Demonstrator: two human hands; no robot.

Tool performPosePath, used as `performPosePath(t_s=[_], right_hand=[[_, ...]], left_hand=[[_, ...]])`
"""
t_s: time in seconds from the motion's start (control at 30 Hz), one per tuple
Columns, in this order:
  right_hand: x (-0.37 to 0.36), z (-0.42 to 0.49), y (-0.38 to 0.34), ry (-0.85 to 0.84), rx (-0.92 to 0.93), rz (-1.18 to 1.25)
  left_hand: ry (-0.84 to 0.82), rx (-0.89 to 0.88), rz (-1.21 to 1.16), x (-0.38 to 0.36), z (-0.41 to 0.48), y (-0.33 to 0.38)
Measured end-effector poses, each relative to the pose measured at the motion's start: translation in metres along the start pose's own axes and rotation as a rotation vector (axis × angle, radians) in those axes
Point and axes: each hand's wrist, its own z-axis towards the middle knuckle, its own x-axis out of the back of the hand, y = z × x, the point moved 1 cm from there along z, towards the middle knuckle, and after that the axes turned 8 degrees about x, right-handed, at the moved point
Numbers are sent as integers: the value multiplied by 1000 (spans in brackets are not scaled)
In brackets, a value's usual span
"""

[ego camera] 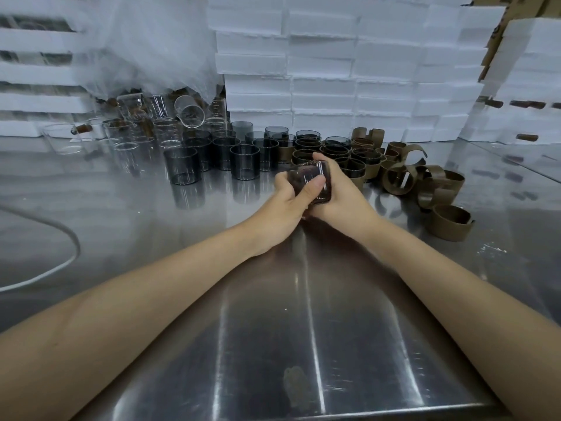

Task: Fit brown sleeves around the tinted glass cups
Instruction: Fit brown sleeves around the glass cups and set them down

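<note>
Both my hands hold one tinted glass cup point(310, 175) tilted above the steel table, its open rim facing me. My left hand point(290, 205) grips it from the left, thumb across the front. My right hand point(340, 196) wraps the right side and back. A brown sleeve edge shows at the cup's lower part, mostly hidden by my fingers. Bare tinted cups point(244, 161) stand in rows behind on the left. Cups wearing brown sleeves point(358, 165) cluster just behind my hands. Loose brown sleeves point(449, 223) lie in a pile on the right.
Clear glass cups point(127, 138) crowd the back left under a plastic sheet. Stacked white foam boxes point(321, 71) wall off the back. A white cable point(54, 268) curves over the steel table point(303, 329) at the left.
</note>
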Motion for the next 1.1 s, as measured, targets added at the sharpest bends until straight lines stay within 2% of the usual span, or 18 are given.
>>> performPosePath(t_s=[0.13,0.33,0.43,0.53,0.67,0.77,0.87,0.93,1.1], right_hand=[[3,-1,0,-56,-28,108],[-5,-1,6,-207,-67,107],[-12,-3,7,-171,-26,137],[-12,-3,9,-51,-7,197],[-7,-3,10,69,-77,222],[-6,-2,10,123,-131,166],[-4,-2,10,158,-99,-65],[-3,-3,11,134,-56,-178],[-3,-5,8,70,-18,-143]], left_hand=[[7,-4,-56,1,-3,2],[114,17,-279,2,4,0],[186,71,-314,6,8,4],[215,109,-259,8,7,5],[249,24,36,5,0,5],[297,-195,361,4,-7,8],[229,-428,750,-8,-17,10],[221,-411,903,-12,-19,8],[244,-295,836,-4,-14,5]])
